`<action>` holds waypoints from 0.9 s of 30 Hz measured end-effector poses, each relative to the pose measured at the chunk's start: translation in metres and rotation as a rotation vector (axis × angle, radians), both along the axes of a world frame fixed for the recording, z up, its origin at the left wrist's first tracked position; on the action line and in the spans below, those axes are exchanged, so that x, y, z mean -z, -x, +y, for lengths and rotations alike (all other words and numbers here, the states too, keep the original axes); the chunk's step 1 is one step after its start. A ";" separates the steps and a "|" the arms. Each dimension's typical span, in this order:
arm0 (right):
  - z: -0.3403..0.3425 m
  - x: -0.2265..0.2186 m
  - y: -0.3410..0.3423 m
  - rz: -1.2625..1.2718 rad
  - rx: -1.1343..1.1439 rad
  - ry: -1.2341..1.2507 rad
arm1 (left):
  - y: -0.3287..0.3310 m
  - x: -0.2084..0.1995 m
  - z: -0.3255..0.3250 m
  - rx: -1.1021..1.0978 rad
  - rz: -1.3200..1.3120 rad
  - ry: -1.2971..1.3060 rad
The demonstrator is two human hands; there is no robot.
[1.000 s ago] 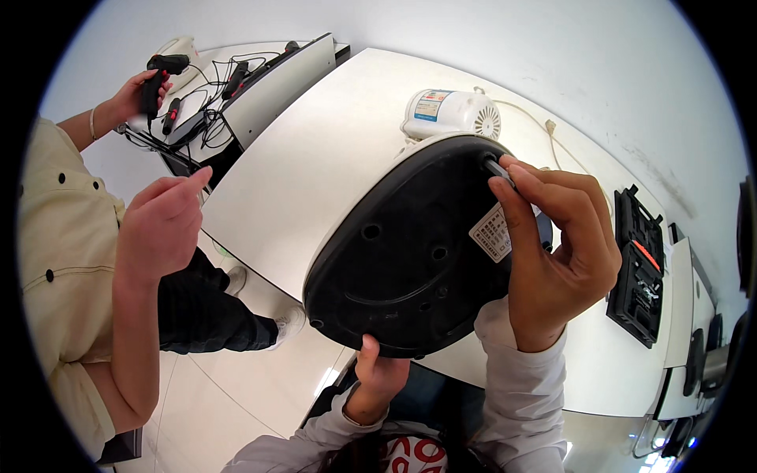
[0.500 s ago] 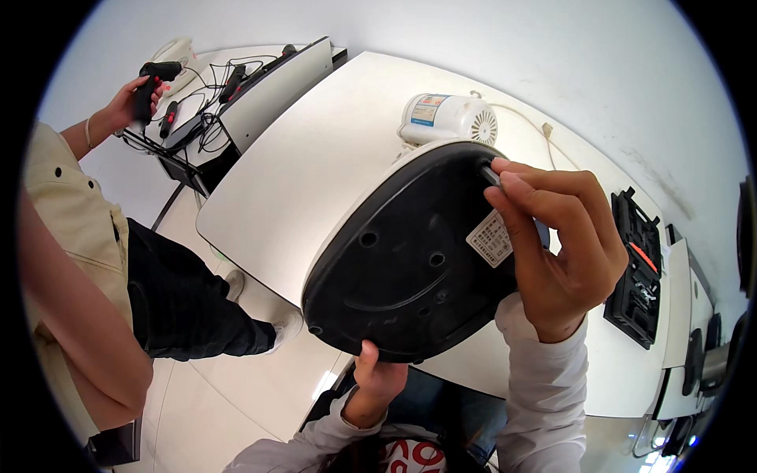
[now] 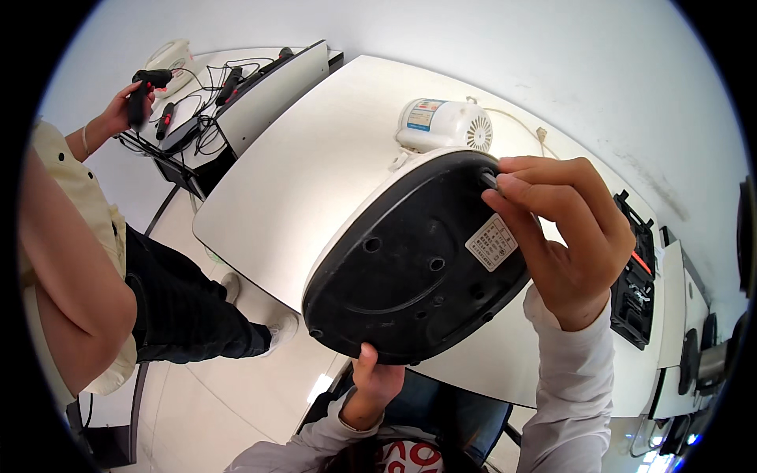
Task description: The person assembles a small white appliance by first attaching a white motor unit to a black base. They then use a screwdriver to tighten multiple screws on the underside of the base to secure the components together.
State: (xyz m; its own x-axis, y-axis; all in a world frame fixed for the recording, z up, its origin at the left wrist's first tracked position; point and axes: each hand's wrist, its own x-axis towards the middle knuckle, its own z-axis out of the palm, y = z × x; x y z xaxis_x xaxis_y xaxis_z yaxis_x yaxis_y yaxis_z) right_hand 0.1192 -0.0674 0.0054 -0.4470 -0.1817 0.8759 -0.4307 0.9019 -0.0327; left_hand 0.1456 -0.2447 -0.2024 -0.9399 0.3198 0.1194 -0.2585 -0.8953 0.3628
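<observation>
We are holding the white appliance (image 3: 424,135) tipped up over the near edge of the bench (image 3: 260,185), its black base (image 3: 394,276) facing us and its motor housing lying toward the far edge. Our left hand (image 3: 377,381) is gripping the base's lower rim, thumb in front, fingers mostly hidden. Our right hand (image 3: 498,183) is pinching a short metal shaft (image 3: 490,180) between thumb and fingertips, and the shaft is sitting at a recess near the base's upper end. Since a moment ago, our right forearm is swinging outward, so the base's right rim and the pale label (image 3: 492,242) are now showing clear. The shaft is staying at the same recess, so we are judging that the work there is continuing, with nothing freed. Toward the bench's right edge, an open black tool case (image 3: 635,303) is lying partly behind our right hand.
</observation>
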 end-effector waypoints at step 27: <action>0.042 -0.004 -0.034 -0.973 0.121 0.669 | -0.010 -0.005 0.021 -0.129 0.185 0.321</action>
State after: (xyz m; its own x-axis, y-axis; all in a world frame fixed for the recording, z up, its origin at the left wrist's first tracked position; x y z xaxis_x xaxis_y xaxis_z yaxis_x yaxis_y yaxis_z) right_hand 0.1532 -0.0251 0.0098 -0.9601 0.2724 0.0632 0.1229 0.6143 -0.7794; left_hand 0.1552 -0.2235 -0.1970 -0.9468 0.2493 0.2034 -0.0557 -0.7495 0.6597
